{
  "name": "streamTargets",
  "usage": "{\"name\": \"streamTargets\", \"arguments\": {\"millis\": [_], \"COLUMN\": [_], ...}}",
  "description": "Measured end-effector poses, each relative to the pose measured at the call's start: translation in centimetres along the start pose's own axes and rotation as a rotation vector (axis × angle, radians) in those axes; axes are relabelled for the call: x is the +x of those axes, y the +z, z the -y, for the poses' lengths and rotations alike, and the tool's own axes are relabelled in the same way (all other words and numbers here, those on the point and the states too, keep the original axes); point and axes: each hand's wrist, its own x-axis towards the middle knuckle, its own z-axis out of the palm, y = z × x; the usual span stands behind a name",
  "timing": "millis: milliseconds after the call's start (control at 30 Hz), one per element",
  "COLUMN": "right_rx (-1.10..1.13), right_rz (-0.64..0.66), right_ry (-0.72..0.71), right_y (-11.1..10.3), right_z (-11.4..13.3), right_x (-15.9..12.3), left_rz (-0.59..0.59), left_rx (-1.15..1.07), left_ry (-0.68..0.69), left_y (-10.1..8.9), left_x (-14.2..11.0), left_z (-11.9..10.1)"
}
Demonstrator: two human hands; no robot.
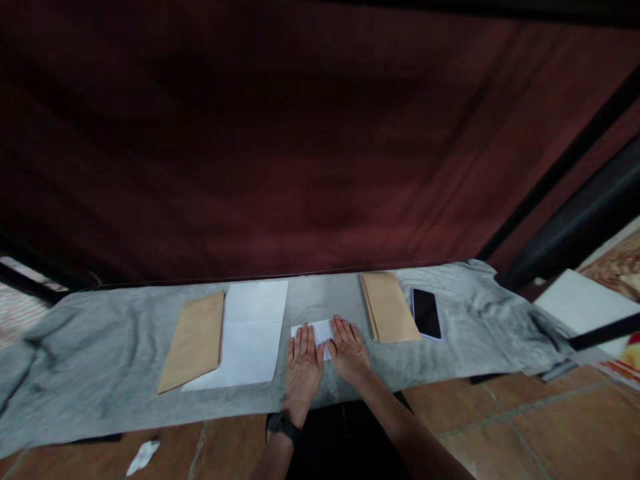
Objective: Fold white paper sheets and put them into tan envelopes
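A small piece of white paper, which looks folded, lies on the grey cloth in front of me. Pressing flat on its left part is my left hand, fingers stretched out. My right hand lies flat on the right part, its fingers also extended. Both palms cover much of the paper, so its full outline is hidden. To the left, a larger white sheet with crease lines is spread out, partly under a brown envelope. Right of my hands rests a stack of brown envelopes.
A phone with a dark screen lies beside the right envelopes. The grey cloth covers a long narrow surface against a dark red panel. A white scrap is on the tiled floor. A white board stands at far right.
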Motion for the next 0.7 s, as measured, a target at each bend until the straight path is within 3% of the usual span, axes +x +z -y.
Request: {"name": "streamTargets", "arguments": {"millis": [233, 500, 700], "right_rx": [0.028, 0.029, 0.019], "right_rz": [-0.008, -0.037, -0.022], "right_ry": [0.011, 0.047, 0.041], "right_y": [-0.4, 0.1, -1.1], "right_z": [0.2, -0.4, -1.4], "right_x": [0.1, -0.7, -1.6], "left_rz": [-0.097, -0.182, -0.157], "left_rx": [-0.029, -0.06, -0.087], "left_ry": [0.17, 0.135, 0.149], "left_y": [0.3, 0.0, -0.5], "left_x": [-3.1, -4.8, -5.0], "left_z": [-0.6, 1.6, 1.5]}}
